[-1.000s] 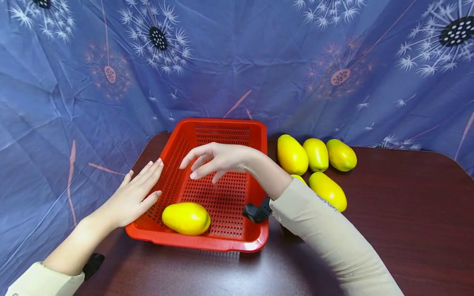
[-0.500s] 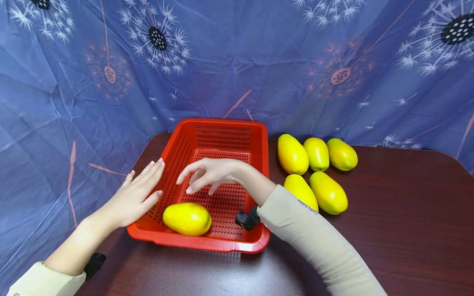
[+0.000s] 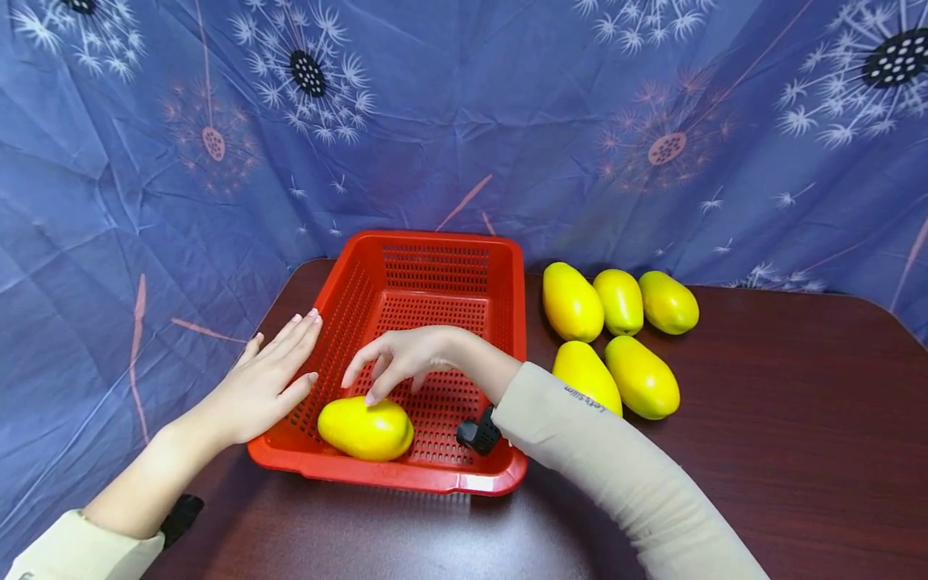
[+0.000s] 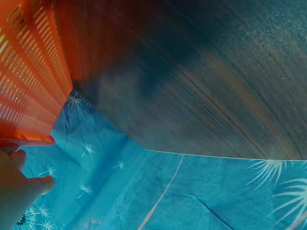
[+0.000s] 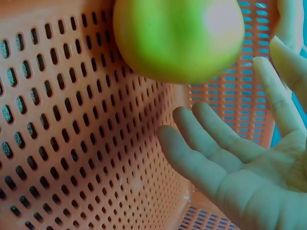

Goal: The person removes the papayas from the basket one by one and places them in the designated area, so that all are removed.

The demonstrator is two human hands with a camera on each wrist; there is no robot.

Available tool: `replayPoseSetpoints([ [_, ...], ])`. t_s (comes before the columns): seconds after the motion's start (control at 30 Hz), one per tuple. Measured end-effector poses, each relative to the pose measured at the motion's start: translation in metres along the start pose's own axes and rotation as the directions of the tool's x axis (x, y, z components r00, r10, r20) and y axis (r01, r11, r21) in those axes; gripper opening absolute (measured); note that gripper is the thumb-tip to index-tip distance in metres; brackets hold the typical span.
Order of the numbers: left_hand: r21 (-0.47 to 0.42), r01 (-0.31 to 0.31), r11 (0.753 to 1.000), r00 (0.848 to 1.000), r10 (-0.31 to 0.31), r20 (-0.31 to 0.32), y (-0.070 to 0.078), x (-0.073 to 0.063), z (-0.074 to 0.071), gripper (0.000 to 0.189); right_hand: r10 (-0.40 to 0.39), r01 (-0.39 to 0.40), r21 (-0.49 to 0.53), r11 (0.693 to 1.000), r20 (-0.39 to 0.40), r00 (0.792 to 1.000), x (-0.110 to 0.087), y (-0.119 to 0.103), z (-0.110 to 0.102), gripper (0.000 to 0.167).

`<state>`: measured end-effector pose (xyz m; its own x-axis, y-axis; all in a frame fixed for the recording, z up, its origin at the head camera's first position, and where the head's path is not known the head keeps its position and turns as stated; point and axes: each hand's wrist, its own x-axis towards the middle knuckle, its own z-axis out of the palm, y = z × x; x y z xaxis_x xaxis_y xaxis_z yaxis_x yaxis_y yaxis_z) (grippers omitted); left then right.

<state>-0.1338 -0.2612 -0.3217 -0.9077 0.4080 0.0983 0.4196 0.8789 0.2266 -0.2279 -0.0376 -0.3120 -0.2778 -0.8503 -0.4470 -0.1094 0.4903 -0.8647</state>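
Observation:
A yellow mango (image 3: 366, 429) lies in the near left corner of the red plastic basket (image 3: 387, 480). My right hand (image 3: 409, 358) hovers inside the basket just behind and above this mango, fingers spread and loosely bent. In the right wrist view a gap shows between the fingers and the mango (image 5: 178, 38). My left hand (image 3: 268, 387) rests with straight fingers on the basket's left rim. In the left wrist view only a few of its fingers show at the left edge, beside the basket wall (image 4: 29, 72).
Several more mangoes (image 3: 573, 303) lie in two rows on the dark wooden table (image 3: 790, 419), right of the basket. My right sleeve (image 3: 580, 435) partly covers the nearest one. A blue dandelion-print cloth (image 3: 464, 121) hangs behind and to the left.
My right hand has come down and nearer inside the basket, towards the mango lying there. My left hand has stayed on the rim. The mangoes have not moved.

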Motion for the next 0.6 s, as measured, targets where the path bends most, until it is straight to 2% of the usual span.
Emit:
replayPoseSetpoints([
  [0.23, -0.001, 0.003, 1.000, 1.000, -0.003, -0.010, -0.002, -0.002, 0.001, 0.061, -0.021, 0.020, 0.017, 1.000, 0.063, 0.998, 0.009, -0.003, 0.009, 0.042],
  [0.43, 0.007, 0.006, 1.000, 1.000, -0.006, -0.001, -0.002, -0.002, 0.000, 0.062, -0.003, 0.007, -0.025, 1.000, 0.129, 0.992, 0.013, -0.001, 0.013, 0.040],
  [0.6, 0.009, 0.003, 1.000, 1.000, -0.003, -0.001, -0.002, -0.001, -0.001, 0.062, -0.023, 0.029, -0.036, 0.999, 0.169, 0.985, 0.014, 0.000, 0.015, 0.042],
])
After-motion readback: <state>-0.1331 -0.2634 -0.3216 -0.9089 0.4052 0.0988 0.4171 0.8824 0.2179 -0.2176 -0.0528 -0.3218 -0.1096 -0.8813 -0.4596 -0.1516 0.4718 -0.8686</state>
